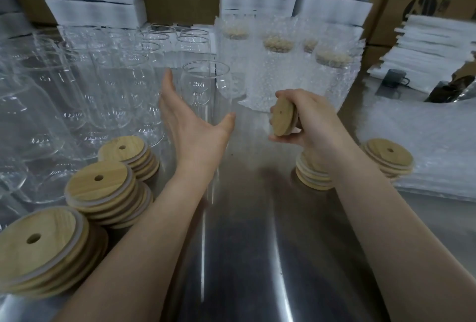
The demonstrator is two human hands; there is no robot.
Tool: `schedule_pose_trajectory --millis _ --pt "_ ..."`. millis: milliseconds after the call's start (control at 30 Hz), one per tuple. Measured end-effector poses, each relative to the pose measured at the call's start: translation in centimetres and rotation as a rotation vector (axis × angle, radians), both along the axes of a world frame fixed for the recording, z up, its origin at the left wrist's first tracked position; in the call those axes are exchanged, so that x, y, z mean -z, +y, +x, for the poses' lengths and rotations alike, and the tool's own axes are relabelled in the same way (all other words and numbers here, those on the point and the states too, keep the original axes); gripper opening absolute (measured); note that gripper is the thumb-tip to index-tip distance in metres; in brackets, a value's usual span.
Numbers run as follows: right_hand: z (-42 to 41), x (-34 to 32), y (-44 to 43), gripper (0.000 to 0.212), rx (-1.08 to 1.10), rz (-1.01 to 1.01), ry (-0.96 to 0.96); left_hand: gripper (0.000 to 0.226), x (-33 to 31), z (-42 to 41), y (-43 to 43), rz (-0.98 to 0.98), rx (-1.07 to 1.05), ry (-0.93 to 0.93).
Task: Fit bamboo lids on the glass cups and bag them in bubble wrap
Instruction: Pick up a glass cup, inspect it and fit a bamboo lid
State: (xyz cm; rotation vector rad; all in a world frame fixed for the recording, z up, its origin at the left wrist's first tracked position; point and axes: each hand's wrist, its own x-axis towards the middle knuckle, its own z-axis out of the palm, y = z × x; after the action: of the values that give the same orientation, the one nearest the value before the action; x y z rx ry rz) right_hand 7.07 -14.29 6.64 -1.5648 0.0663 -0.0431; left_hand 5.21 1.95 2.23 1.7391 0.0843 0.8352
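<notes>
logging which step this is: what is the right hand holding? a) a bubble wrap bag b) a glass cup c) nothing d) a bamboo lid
d: the right hand grips a round bamboo lid tilted on edge, while the left hand is open near an unlidded glass cup.

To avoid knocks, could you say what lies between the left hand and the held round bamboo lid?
Head view: bare steel tabletop separates left hand and lid.
</notes>
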Motion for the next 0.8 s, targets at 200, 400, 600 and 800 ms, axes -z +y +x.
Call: schedule_pose_trajectory --millis 200,400,600,800 --pt "-0.2 1.0 1.3 0.028 -0.139 0.377 0.095 0.057 -1.8 -2.3 -0.9 0.363 -0.164 -0.480" --pt "-0.4 1.8 1.8 0.034 -0.266 0.424 0.012 0.051 -1.1 -3.2 -3.5 0.486 0.081 -0.284" --pt "-0.2 2.2 1.8 0.012 -0.160 0.306 -0.086 0.080 -0.1 -2.5 -4.2 0.489 0.213 0.024" --pt "-0.1 2.7 1.9 0.012 -0.162 0.309 -0.095 0.081 0.3 -1.6 -4.1 0.549 0.211 0.057"
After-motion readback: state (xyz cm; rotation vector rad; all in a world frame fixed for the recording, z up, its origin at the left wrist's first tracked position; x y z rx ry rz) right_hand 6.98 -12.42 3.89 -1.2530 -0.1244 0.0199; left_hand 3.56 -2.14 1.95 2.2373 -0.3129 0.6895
